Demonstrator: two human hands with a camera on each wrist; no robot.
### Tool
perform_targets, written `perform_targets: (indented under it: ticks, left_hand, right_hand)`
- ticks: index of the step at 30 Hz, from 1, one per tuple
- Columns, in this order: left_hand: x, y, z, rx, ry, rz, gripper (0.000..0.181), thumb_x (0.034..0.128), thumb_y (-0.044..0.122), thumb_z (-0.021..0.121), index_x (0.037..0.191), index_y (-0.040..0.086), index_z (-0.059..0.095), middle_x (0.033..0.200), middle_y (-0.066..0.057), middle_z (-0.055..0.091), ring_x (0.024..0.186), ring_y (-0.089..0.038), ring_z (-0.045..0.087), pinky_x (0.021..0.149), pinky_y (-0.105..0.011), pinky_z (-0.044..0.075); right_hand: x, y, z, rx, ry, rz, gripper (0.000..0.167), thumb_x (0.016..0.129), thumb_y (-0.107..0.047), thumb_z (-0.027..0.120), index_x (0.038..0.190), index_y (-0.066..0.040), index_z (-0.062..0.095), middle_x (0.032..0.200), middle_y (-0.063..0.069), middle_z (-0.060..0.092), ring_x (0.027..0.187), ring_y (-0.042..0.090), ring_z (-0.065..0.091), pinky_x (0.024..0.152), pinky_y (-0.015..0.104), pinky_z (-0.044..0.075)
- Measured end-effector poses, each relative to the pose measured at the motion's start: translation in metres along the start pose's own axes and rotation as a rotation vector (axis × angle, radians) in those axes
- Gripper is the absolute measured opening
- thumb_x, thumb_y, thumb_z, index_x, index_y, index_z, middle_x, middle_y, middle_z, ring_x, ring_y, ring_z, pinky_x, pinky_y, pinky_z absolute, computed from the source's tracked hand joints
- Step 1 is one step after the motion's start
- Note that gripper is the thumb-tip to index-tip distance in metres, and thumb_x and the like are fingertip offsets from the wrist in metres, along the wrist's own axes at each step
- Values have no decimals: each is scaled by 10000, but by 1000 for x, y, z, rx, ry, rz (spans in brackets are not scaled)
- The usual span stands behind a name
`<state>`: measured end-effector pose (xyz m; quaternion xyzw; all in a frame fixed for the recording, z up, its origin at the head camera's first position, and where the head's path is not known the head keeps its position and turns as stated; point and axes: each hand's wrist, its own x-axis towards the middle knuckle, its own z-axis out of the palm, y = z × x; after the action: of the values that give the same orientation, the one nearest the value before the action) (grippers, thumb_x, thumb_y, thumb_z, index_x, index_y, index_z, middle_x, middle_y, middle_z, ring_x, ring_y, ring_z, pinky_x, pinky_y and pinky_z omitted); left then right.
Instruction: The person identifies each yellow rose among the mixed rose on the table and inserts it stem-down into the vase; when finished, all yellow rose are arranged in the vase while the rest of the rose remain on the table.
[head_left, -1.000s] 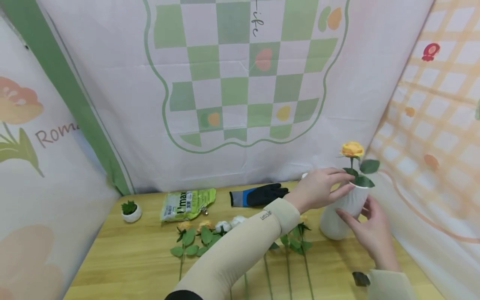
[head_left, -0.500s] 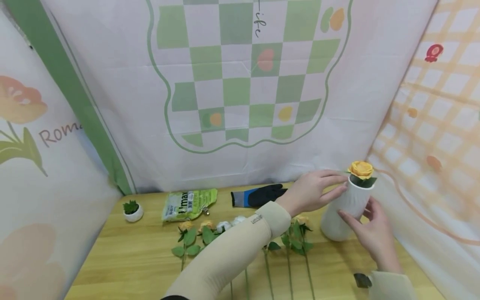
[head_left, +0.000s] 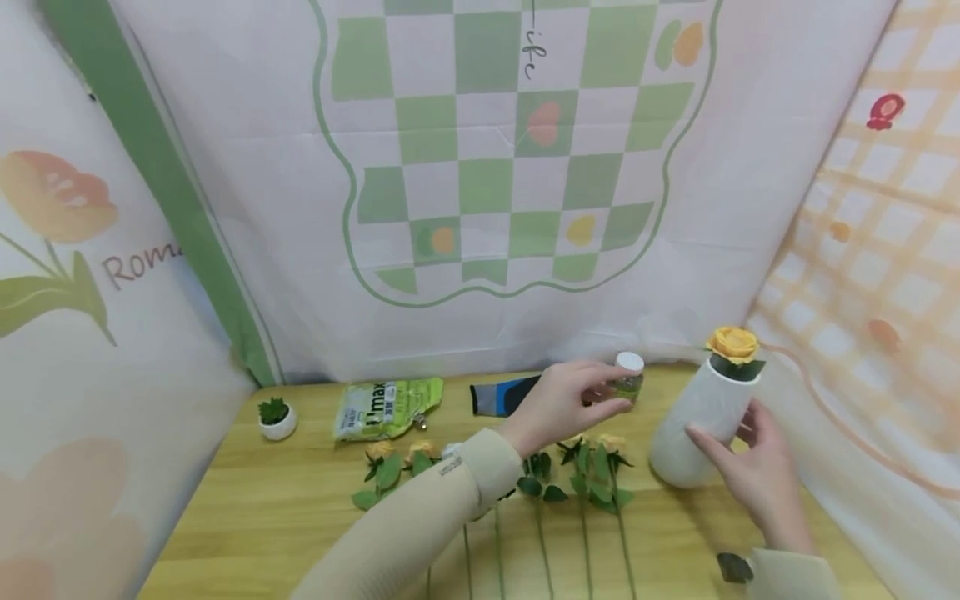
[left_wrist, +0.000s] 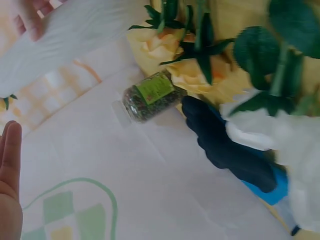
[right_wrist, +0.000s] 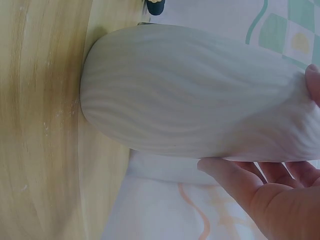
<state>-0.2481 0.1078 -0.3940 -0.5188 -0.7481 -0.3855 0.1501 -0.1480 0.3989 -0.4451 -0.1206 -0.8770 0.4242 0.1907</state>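
Observation:
A white vase point(head_left: 701, 425) leans toward the right in the head view, its base on the table. One yellow rose point(head_left: 733, 343) stands in its mouth, bloom above the rim, stem hidden inside. My right hand point(head_left: 761, 475) holds the vase from the near right side, thumb and fingers around it; the right wrist view shows this hand point(right_wrist: 270, 200) against the ribbed vase wall point(right_wrist: 190, 95). The left hand point(head_left: 566, 404) is off the vase, fingers extended and holding nothing, over the roses and overlapping a small jar point(head_left: 628, 379) in view.
Yellow roses point(left_wrist: 200, 72) and white ones point(left_wrist: 270, 130) lie in a row on the table point(head_left: 247, 517). Behind them are a black and blue glove point(head_left: 491, 398) and a green pouch point(head_left: 386, 408). A small potted plant point(head_left: 277, 419) stands at the left.
The yellow rose has sunk into the vase until its bloom sits just above the rim. My left hand has let go and moved left, uncovering the jar. The right hand keeps its hold.

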Motion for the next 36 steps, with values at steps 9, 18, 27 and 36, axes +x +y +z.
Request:
perform_targets:
  ticks: [9,18,27,36]
  left_hand:
    - [-72,-7,-29,-19,8,-136,468,989,221,824,1433,147,693,1306,-31,739,1024,-29,749,856,-92,559]
    - [-163,-4,-75,-139,29,-381,488,958,173,853,1423,181,705,1314,-42,741,997,-102,769,822,-191,620]
    - [-231,6,-102,-114,91,-545,545,894,123,900,1406,142,715,1230,-64,756,922,-101,765,779,-233,642]
    - [-274,13,-118,-75,155,-648,553,880,135,907,1391,57,709,1178,-138,765,868,-80,754,764,-249,645]
  right_hand:
    - [3,4,-1,15,-26,17,1048,969,-420,832,1695,-7,200,1623,373,369,1394,623,443,1039,784,430]
    - [5,0,0,-1,-39,39,1043,970,-427,828,1700,-20,203,1630,361,372,1397,607,450,1045,765,442]
    - [2,3,-3,-24,-24,42,1014,968,-418,833,1693,-27,240,1635,323,393,1400,560,460,1066,521,531]
    - [3,1,0,-22,-27,47,1019,972,-423,827,1698,-32,229,1636,327,391,1409,562,454,1099,585,501]
